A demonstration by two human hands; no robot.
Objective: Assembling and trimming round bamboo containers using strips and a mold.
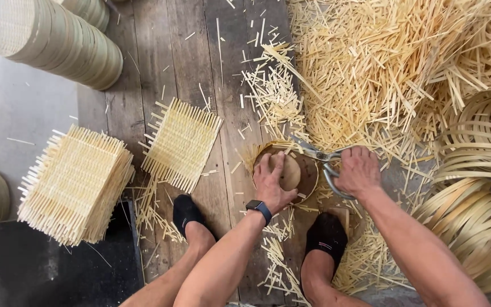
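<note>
Forearms entering from the bottom edge, bare, with feet in black socks planted on a dark wooden floor between them. Smartwatch strapped on the left wrist. Left hand pressed flat, fingers spread a little, on a round wooden disc lying atop a woven bamboo piece whose cut edge fringes out around the disc's left rim. Right hand closed around the looped grips of metal shears, blades angled up and left, meeting the disc's upper edge at the bamboo fringe. Disc and shears sitting just ahead of the feet, near the middle of the view.

Short offcuts littering the boards around both feet. Curved bamboo hoops heaped to the right, just beside the right forearm. Left of the feet, a thick stack of square woven mats with ragged strip ends, resting partly on a black mat. One single square woven mat lying flat between that stack and the disc.

Farther off, a large loose pile of pale bamboo strips filling the upper right. Top left, a column of round bamboo steamer rings lying on its side, well apart from the hands, on a grey floor.
</note>
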